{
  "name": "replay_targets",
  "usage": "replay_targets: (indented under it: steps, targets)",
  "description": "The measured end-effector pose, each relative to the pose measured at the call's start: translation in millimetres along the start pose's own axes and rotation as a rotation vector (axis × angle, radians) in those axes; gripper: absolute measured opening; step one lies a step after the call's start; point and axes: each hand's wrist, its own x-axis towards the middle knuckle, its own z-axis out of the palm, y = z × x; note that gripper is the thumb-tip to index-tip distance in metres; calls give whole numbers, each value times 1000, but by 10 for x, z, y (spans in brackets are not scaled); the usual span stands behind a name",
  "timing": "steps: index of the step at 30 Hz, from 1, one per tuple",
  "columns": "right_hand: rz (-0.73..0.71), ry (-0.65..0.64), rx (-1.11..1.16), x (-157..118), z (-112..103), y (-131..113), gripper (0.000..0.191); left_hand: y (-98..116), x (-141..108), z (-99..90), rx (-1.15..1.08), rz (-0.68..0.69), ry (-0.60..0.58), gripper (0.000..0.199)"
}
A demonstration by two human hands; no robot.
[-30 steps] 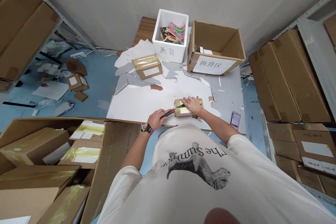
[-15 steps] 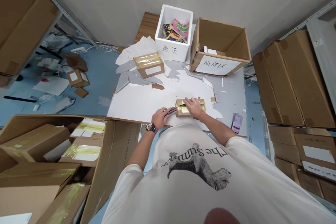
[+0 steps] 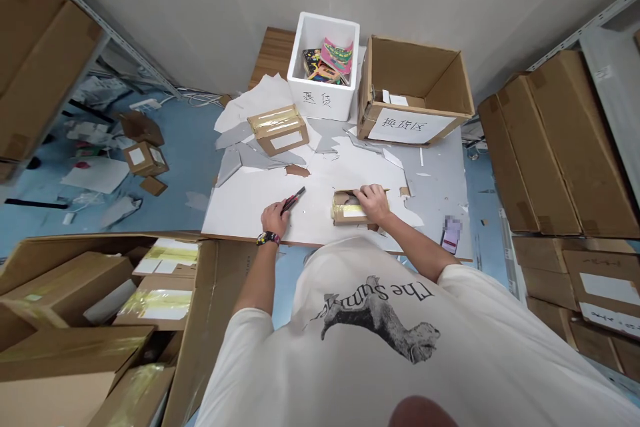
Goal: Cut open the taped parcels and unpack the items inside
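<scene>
My left hand (image 3: pixel 275 220) is closed round a red and black box cutter (image 3: pixel 294 199), resting at the table's front edge with the cutter's tip pointing away and to the right. In front of my body lies a small taped cardboard box (image 3: pixel 349 217) with a white label on its near side. Its top is partly open and something greyish shows inside, too dim to name. My right hand (image 3: pixel 373 203) grips the right part of this box, fingers curled over its top. A larger taped cardboard box (image 3: pixel 280 131) sits farther back on the table.
At the table's back stand a white foam box (image 3: pixel 327 101) holding booklets and an open carton (image 3: pixel 415 127). Torn paper covers the white tabletop (image 3: pixel 240 210). A phone (image 3: pixel 451 235) lies at the right. A big carton of parcels (image 3: pixel 210 293) stands at the left; stacked cartons (image 3: pixel 570 147) at the right.
My left hand has moved left, away from the small box, with the box cutter in it. The box's top, closed before, now stands partly open under my right hand.
</scene>
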Motion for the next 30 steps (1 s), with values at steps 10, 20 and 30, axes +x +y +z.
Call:
replay_targets:
  steps: [10,20,30]
  targets:
    - [111,20,23,-841,-25,-22,57,1426,-252,678,-176,546,-354,34]
    - [286,9,23,-642,-54,-177,76,1867,-150,745,393,617,-427,43]
    - [112,-109,60,-1009,-36,-156,33,1794,-161,732,-35,644,-785,33]
